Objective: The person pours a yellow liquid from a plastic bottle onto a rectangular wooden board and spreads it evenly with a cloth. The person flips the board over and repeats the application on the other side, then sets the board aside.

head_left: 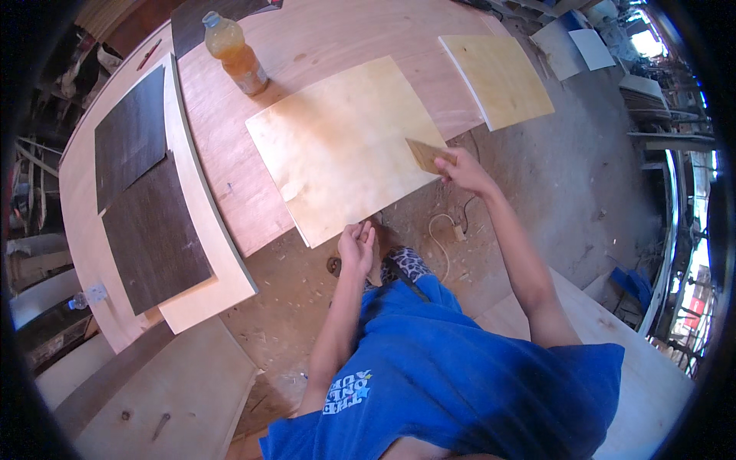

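My right hand (464,170) grips a small flat brown piece (424,156), thin and squared like a scraper. Its far edge lies at the right side of a pale wooden board (345,130) on the table. The board's surface has a wet-looking sheen, and at its near left corner another sheet shows beneath it. Just off the board's near edge is my left hand (356,247), palm turned up, fingers loosely curled and apart, with nothing visible in it. Whether it touches the edge I cannot tell.
A plastic bottle of orange-yellow liquid (236,55) stands beyond the board. Another pale board (502,80) overhangs the table's right edge. Dark sheets (157,230) lie on a pale panel at left. A white cord (438,234) lies on the dusty floor, near wood scraps.
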The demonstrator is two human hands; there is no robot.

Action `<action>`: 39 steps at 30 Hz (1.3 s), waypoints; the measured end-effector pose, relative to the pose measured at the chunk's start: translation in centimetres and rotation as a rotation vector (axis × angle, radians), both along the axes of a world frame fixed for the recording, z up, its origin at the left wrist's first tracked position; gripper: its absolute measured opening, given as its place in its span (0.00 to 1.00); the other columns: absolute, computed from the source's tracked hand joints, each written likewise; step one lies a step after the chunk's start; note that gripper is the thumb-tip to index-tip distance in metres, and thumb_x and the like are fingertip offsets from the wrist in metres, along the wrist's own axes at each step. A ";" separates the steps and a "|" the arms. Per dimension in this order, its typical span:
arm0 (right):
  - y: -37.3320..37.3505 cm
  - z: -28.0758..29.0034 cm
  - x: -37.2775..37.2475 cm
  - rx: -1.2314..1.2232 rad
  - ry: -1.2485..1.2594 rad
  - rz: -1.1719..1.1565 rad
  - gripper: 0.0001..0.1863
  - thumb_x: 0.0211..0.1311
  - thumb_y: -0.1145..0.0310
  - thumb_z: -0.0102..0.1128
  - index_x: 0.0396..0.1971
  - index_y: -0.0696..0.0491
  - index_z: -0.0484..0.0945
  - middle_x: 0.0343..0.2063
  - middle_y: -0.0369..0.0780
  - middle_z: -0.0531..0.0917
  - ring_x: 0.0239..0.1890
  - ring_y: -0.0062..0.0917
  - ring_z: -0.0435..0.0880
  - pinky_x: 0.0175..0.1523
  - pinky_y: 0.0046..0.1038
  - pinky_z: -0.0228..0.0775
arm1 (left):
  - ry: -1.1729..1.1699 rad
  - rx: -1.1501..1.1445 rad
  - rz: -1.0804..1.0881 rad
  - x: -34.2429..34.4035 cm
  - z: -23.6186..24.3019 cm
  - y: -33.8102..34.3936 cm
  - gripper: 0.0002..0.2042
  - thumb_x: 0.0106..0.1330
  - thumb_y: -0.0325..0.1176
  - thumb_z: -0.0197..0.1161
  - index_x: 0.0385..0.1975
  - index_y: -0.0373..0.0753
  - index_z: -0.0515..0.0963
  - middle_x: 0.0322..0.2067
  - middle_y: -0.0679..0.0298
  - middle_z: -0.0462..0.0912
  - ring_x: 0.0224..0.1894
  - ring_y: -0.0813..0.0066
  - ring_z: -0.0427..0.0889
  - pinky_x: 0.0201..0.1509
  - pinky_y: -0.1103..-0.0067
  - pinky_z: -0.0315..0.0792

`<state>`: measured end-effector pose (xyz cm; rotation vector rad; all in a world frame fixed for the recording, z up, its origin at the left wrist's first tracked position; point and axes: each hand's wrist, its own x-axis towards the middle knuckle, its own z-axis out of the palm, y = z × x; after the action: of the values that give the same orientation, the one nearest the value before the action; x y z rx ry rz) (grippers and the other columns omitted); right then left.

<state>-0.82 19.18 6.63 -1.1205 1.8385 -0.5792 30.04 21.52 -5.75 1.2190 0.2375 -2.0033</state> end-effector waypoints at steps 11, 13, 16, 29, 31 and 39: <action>-16.8 -6.4 -2.5 -0.394 0.484 0.314 0.25 0.68 0.69 0.57 0.66 0.49 0.74 0.62 0.39 0.80 0.65 0.37 0.76 0.63 0.38 0.74 | -0.068 0.170 -0.011 -3.0 2.1 -0.7 0.05 0.71 0.30 0.56 0.39 0.37 0.72 0.49 0.60 0.74 0.59 0.61 0.75 0.70 0.64 0.68; -19.3 -7.9 -2.2 -0.415 0.697 0.380 0.27 0.67 0.71 0.55 0.67 0.47 0.73 0.67 0.38 0.75 0.69 0.41 0.71 0.66 0.42 0.70 | -0.062 0.190 0.007 -2.8 1.8 -0.9 0.05 0.71 0.30 0.57 0.39 0.36 0.72 0.48 0.59 0.75 0.58 0.61 0.76 0.70 0.64 0.69; -22.5 -8.9 -1.8 -0.331 0.809 0.420 0.28 0.67 0.72 0.52 0.68 0.45 0.71 0.71 0.37 0.70 0.74 0.41 0.63 0.68 0.51 0.66 | -0.093 0.244 0.046 -3.4 1.6 -1.2 0.06 0.69 0.29 0.58 0.40 0.35 0.73 0.48 0.57 0.76 0.56 0.61 0.76 0.70 0.64 0.70; -26.2 -8.1 -3.1 -0.151 0.824 0.580 0.25 0.70 0.71 0.49 0.66 0.46 0.73 0.71 0.39 0.70 0.72 0.42 0.66 0.66 0.58 0.64 | -0.133 0.331 0.163 -4.8 2.2 -1.7 0.10 0.68 0.30 0.59 0.46 0.33 0.73 0.47 0.55 0.78 0.54 0.60 0.78 0.68 0.65 0.72; -26.9 -7.9 -3.4 -0.181 0.836 0.560 0.23 0.71 0.69 0.49 0.65 0.46 0.75 0.68 0.39 0.73 0.70 0.41 0.68 0.65 0.57 0.65 | -0.152 0.320 0.164 -4.9 2.0 -1.8 0.10 0.68 0.30 0.59 0.45 0.33 0.73 0.47 0.55 0.78 0.54 0.60 0.78 0.68 0.65 0.72; -27.7 -8.5 -4.3 -0.282 0.882 0.532 0.21 0.72 0.67 0.50 0.63 0.46 0.77 0.62 0.40 0.79 0.67 0.42 0.73 0.63 0.55 0.67 | -0.159 0.312 0.208 -5.4 2.3 -1.5 0.08 0.68 0.29 0.58 0.43 0.33 0.73 0.45 0.55 0.78 0.52 0.61 0.78 0.68 0.65 0.73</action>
<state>-5.11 -8.55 -1.91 -2.2113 2.0404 0.0034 24.67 20.03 -3.47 1.4735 0.5900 -1.7230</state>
